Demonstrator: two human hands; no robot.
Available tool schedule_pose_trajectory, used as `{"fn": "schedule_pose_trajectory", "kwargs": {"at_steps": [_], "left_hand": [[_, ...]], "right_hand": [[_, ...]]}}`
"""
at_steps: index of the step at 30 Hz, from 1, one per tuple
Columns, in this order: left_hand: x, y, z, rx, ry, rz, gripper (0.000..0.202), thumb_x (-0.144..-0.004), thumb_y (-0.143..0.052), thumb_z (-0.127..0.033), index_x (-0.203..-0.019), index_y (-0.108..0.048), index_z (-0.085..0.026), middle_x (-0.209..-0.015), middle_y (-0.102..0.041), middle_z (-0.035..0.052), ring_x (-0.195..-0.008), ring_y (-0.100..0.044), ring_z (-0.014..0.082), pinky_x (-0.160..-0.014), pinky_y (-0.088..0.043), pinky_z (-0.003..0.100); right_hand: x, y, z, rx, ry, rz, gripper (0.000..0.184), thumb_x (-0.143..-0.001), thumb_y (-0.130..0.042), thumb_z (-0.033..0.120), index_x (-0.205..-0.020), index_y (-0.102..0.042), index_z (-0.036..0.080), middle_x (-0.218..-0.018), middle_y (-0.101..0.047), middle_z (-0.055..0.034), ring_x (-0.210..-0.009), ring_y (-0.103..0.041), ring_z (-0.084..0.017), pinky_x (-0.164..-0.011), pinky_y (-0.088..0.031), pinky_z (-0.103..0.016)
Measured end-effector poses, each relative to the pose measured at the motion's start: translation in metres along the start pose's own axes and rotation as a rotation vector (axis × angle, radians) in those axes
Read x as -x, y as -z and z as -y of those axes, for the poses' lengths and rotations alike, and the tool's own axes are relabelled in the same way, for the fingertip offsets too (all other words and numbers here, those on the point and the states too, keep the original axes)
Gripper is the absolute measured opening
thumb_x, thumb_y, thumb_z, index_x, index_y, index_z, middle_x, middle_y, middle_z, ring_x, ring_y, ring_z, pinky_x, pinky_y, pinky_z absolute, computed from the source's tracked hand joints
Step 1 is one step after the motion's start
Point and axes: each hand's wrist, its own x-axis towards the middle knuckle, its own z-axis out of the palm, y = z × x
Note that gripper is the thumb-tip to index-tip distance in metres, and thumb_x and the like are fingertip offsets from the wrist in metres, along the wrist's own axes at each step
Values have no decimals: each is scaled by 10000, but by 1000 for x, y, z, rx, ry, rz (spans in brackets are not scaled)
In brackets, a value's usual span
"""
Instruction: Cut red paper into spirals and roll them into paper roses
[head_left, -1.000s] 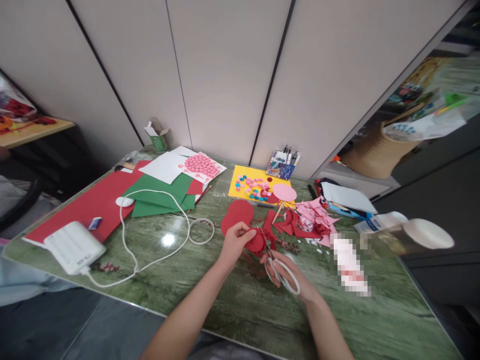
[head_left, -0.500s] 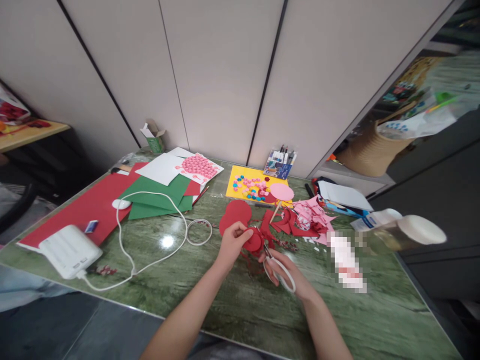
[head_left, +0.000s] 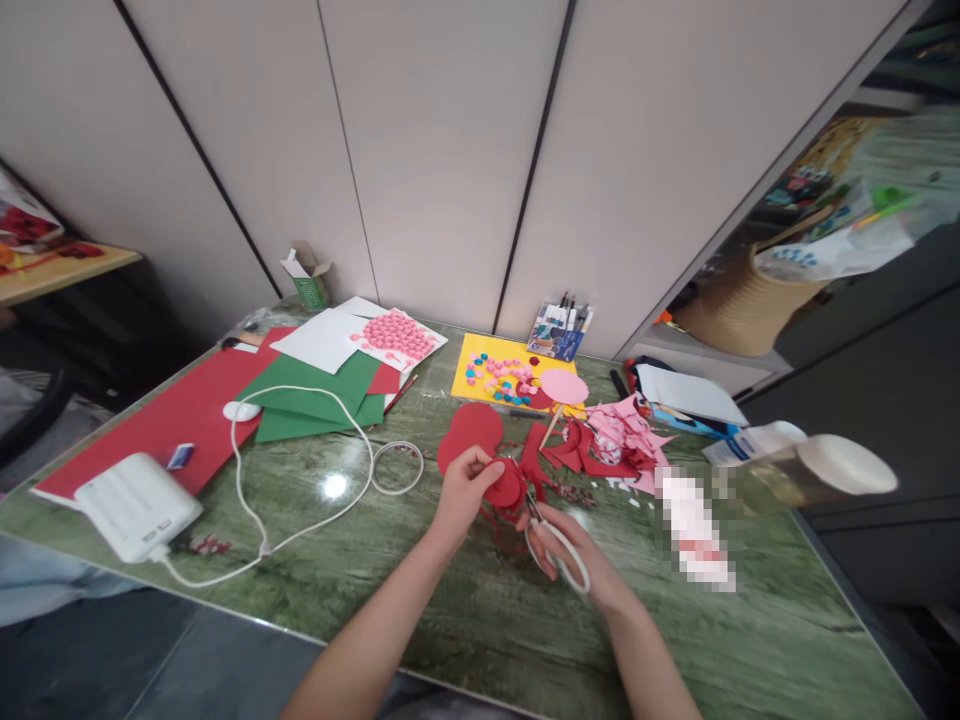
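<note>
Between thumb and fingers, my left hand [head_left: 466,492] pinches a small round piece of red paper [head_left: 507,486]. My right hand [head_left: 571,552] is closed around the white handles of a pair of scissors [head_left: 564,556], whose blades reach the right edge of that paper. Thin red trimmings hang or lie just below it; which of the two I cannot tell. Behind my left hand, larger rounded red paper shapes [head_left: 472,430] lie on the table. Red paper scraps [head_left: 576,446] are heaped beyond the scissors, mixed with pink scraps [head_left: 624,432].
A yellow sheet [head_left: 465,384] carries pink and blue pieces and a pink paper oval [head_left: 564,386]. Leftward lie green paper [head_left: 307,400], red paper [head_left: 142,430] and a white power bank [head_left: 139,506] with a looped cable [head_left: 330,526]. A lidded jar [head_left: 795,478] stands right.
Both hands stay nearly in place, still holding the red paper and the scissors. The scissors' handles have shifted very slightly. The whole view has moved a little.
</note>
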Motion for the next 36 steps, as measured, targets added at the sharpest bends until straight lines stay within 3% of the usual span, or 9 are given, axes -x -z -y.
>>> {"fn": "schedule_pose_trajectory", "kwargs": {"at_steps": [16,24,36], "left_hand": [[-1,1,0,-41,-18,-55,252,-673,-668,-341,-625,-513,-149,-547,-478,-56,-517,-419,70,-519,-312,187],[-3,9,-7,-65,2,-21,242,-648,-688,-333,-605,-556,-135,-538,-513,-43,-505,-435,69,-507,-324,187],[-6,12,-6,-77,-30,-63,199,-660,-693,-327,-688,-674,-131,-646,-641,12,-589,-537,111,-586,-405,219]], "right_hand": [[1,1,2,51,-11,21,359,-849,-466,515,-943,-534,175,-574,-405,59,-426,-365,-64,-416,-254,-208],[3,6,5,133,-2,67,320,-868,-456,481,-906,-524,172,-571,-396,59,-430,-361,-58,-419,-244,-205],[6,7,11,190,-11,75,301,-873,-450,470,-891,-510,175,-564,-369,67,-432,-348,-61,-413,-251,-198]]}}
